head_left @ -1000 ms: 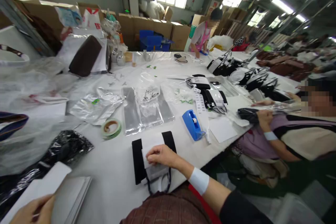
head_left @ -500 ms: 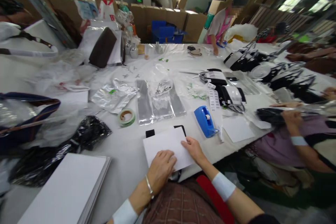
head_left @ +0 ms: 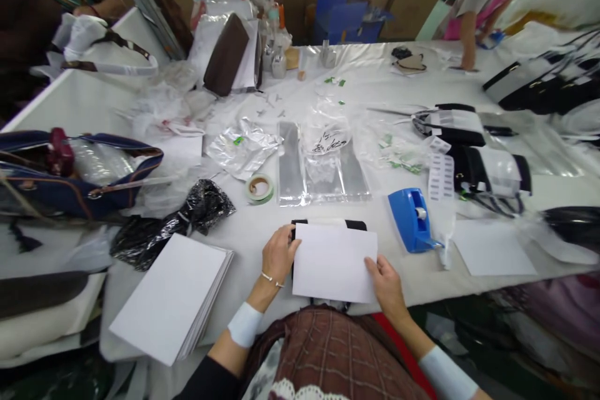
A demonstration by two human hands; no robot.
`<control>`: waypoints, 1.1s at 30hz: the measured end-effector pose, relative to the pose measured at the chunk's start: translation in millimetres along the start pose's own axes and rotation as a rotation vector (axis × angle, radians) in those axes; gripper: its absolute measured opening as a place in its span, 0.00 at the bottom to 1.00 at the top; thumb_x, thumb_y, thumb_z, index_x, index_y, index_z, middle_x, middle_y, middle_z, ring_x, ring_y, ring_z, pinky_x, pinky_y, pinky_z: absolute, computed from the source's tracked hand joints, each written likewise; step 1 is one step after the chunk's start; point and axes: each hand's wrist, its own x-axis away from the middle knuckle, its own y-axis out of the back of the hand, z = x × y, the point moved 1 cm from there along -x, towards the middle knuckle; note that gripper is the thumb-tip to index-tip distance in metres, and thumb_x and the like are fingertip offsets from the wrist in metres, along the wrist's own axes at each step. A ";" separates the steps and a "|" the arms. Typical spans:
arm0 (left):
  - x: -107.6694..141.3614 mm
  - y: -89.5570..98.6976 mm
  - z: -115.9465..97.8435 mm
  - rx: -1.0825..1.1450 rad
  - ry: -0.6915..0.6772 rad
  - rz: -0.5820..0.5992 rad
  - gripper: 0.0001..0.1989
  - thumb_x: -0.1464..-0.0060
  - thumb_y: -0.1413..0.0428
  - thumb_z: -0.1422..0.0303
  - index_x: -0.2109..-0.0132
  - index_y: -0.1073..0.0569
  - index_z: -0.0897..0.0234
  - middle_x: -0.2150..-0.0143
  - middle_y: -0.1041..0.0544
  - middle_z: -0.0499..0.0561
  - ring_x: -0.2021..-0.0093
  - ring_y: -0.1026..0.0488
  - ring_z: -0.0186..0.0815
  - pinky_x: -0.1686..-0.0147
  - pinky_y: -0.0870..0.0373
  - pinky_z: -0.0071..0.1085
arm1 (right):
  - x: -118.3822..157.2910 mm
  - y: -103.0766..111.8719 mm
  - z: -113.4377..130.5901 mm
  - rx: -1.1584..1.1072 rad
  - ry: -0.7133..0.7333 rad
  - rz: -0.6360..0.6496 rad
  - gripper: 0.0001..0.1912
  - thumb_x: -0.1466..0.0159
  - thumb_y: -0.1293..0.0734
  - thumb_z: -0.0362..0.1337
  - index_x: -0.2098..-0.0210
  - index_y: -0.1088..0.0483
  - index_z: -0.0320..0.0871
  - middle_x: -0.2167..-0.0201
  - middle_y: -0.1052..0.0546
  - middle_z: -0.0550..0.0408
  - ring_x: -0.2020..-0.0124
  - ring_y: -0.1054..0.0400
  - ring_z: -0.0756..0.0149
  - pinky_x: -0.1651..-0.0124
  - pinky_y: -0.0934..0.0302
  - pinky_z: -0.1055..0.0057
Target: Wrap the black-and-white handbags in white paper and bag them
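Note:
A white sheet of card or paper (head_left: 335, 262) lies in front of me at the table's near edge. Under it, parts of a black item (head_left: 356, 224), possibly a bag, show along the far edge and left side; the rest is covered. My left hand (head_left: 280, 256) holds the left side, thumb on the sheet and fingers by the black item's corner. At the right edge, my right hand (head_left: 387, 281) pinches the sheet between thumb and fingers. A blue tape dispenser (head_left: 412, 222) stands to the right of the sheet.
A stack of white sheets (head_left: 171, 294) lies at left, near black plastic wrap (head_left: 206, 206) and a tape roll (head_left: 259, 189). Clear plastic bags (head_left: 290, 169) spread beyond. Wrapped black bags (head_left: 487, 169) and a label sheet (head_left: 440, 175) lie at right. A co-worker's arm (head_left: 467, 40) reaches over the far side.
My left hand has gone from lying on top of the sheet to gripping its left edge. The sheet now sits straighter over the black item. The view has tilted down and turned left.

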 end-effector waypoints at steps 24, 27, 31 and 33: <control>10.6 -28.6 7.8 -0.275 0.060 0.069 0.15 0.35 0.51 0.62 0.70 0.32 0.60 0.72 0.23 0.50 0.70 0.28 0.35 0.71 0.44 0.28 | -56.1 2.0 30.3 0.339 0.341 -0.174 0.28 0.39 0.36 0.59 0.57 0.27 0.39 0.61 0.26 0.44 0.61 0.31 0.54 0.57 0.33 0.55; 9.8 -28.2 9.7 -0.311 0.014 0.048 0.15 0.34 0.52 0.63 0.70 0.31 0.60 0.73 0.23 0.50 0.71 0.27 0.36 0.72 0.43 0.29 | -55.0 0.0 35.9 0.436 0.601 -0.212 0.30 0.35 0.35 0.52 0.41 0.35 0.39 0.49 0.28 0.38 0.47 0.33 0.48 0.46 0.36 0.47; 7.2 -28.5 10.6 -0.335 -0.002 0.060 0.17 0.33 0.53 0.63 0.70 0.31 0.60 0.74 0.23 0.50 0.74 0.28 0.35 0.72 0.43 0.30 | -47.4 -10.8 65.5 0.538 0.876 -0.052 0.27 0.32 0.36 0.40 0.35 0.41 0.49 0.40 0.31 0.44 0.37 0.38 0.50 0.36 0.44 0.45; 6.2 -27.6 12.2 -0.347 -0.014 0.068 0.18 0.33 0.54 0.63 0.71 0.31 0.60 0.75 0.23 0.49 0.75 0.28 0.35 0.73 0.43 0.30 | -49.2 -23.1 76.2 0.587 0.951 0.041 0.29 0.32 0.36 0.38 0.33 0.44 0.50 0.38 0.32 0.45 0.35 0.41 0.50 0.33 0.47 0.44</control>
